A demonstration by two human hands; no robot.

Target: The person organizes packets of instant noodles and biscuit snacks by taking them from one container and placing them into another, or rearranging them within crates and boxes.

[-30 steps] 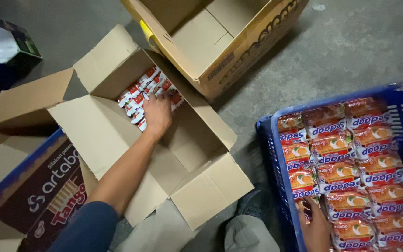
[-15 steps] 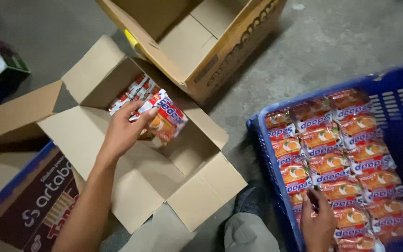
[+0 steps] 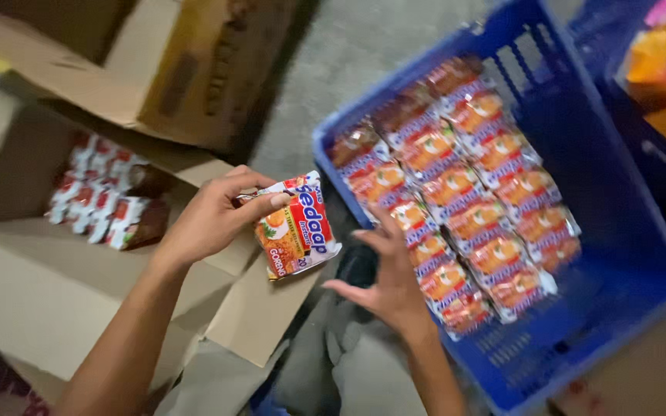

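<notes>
Foil-wrapped noodle packet (image 3: 296,227): light, crinkly, slippery, brittle inside; left hand (image 3: 208,219) pinched top edge; right hand (image 3: 388,279) spread empty beside blue crate (image 3: 641,231).

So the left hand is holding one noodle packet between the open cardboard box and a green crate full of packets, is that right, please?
Not quite: the crate is blue, not green, as the head view shows. The left hand does hold one noodle packet between the open cardboard box and that crate.
</notes>
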